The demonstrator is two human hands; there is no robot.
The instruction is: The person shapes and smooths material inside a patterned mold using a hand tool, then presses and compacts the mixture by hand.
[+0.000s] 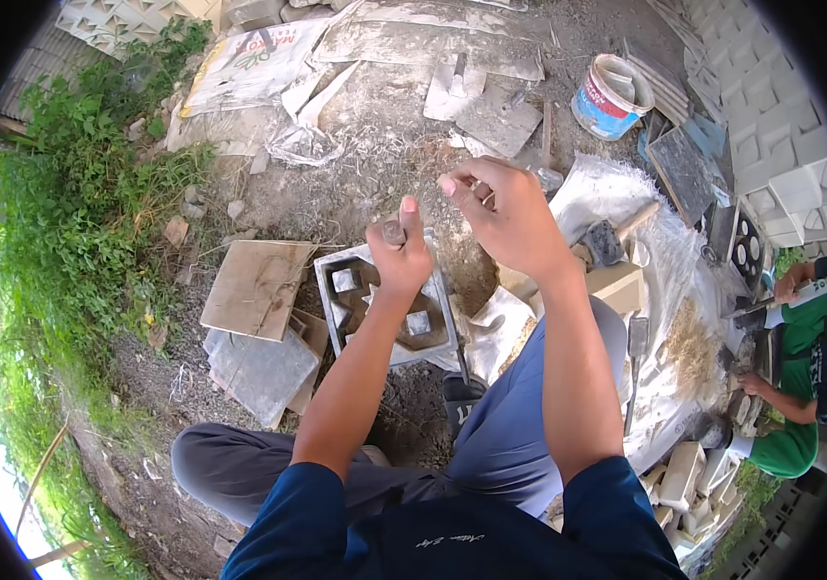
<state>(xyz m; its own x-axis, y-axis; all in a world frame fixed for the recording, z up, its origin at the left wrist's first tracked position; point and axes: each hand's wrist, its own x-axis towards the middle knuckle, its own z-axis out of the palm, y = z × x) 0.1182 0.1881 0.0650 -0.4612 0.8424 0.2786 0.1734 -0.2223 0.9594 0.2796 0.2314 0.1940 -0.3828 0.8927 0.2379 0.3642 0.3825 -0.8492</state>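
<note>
My left hand [401, 253] is raised over the far edge of a grey metal block mould [444, 311], its fingers curled and thumb up. A small greyish-brown spot shows at those fingers; I cannot make out whether it is a held lump or dirt. To the right and slightly higher, my right hand [520, 217] is also closed, thumb and fingers bent together around something too small to name. The mould lies on the ground in front of my legs, with raised blocks inside and a dark rod at its near right corner.
Flat boards [257, 290] and grey slabs [259, 372] lie left of the mould. A trowel [458, 77] rests on a far board. A paint bucket [612, 97], a mallet [605, 242] and a plastic sheet [669, 358] are to the right. A co-worker in green sleeves [788, 449] works at far right.
</note>
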